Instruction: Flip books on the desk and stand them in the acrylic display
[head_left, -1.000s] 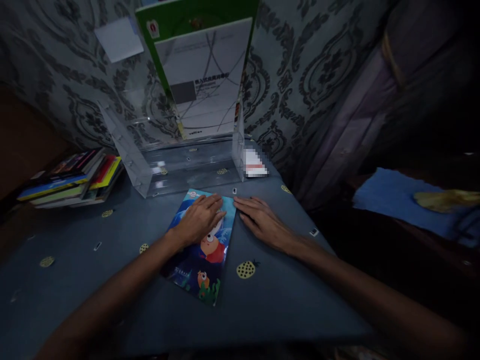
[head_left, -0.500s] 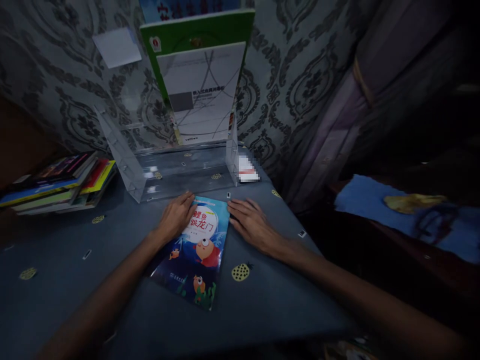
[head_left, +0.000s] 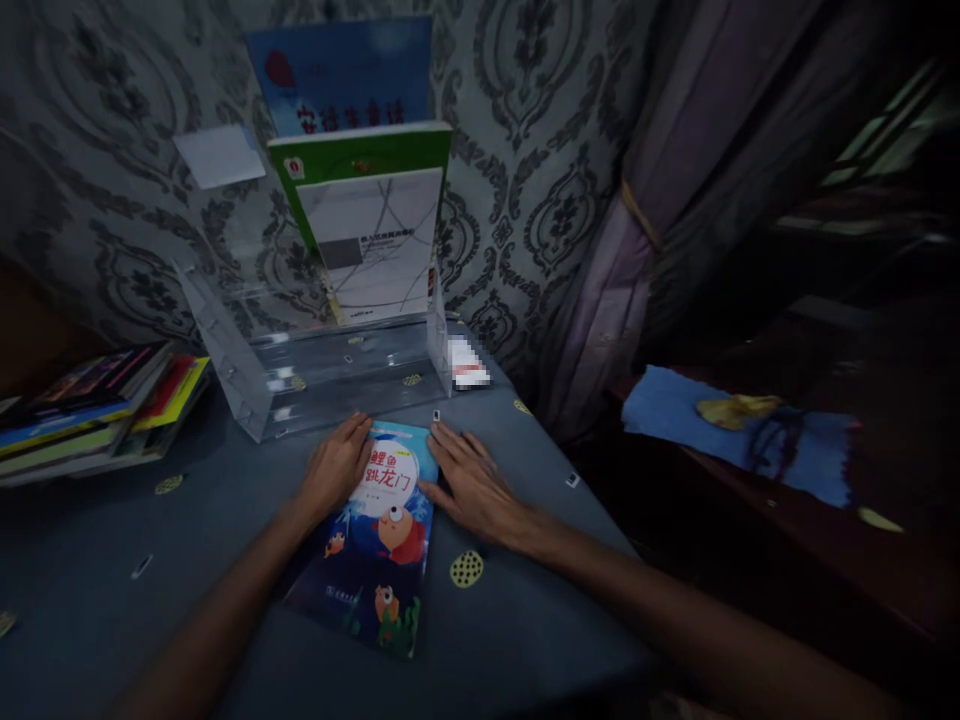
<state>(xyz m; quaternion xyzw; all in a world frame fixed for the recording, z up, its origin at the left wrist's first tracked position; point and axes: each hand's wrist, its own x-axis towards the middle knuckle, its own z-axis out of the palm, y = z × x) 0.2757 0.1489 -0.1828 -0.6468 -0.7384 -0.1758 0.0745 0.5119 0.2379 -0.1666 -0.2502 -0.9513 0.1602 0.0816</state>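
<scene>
A blue children's book (head_left: 375,560) with cartoon fish on its cover lies shut on the dark tablecloth, slightly turned. Along its upper left edge rests my left hand (head_left: 336,468), fingers stretched forward and partly over the cover. My right hand (head_left: 474,482) lies flat at the upper right edge, its fingertips and thumb touching the book's side. Just beyond both hands stands a clear acrylic book rack (head_left: 240,385). Upright at its back are a green-and-white book (head_left: 379,240) and, behind that, a taller blue book (head_left: 352,80).
A pile of books (head_left: 97,410) lies at the left. A pixelated white item (head_left: 466,362) sits beside the rack's right side. Beyond the table's right edge, a blue cloth (head_left: 660,400) lies on a dark red surface. A tied purple curtain (head_left: 600,290) hangs by the patterned wall.
The view has tilted up and shifted right, showing more of the tall blue book. My right hand has moved slightly inward, its thumb now out against the book's edge. The book stays flat.
</scene>
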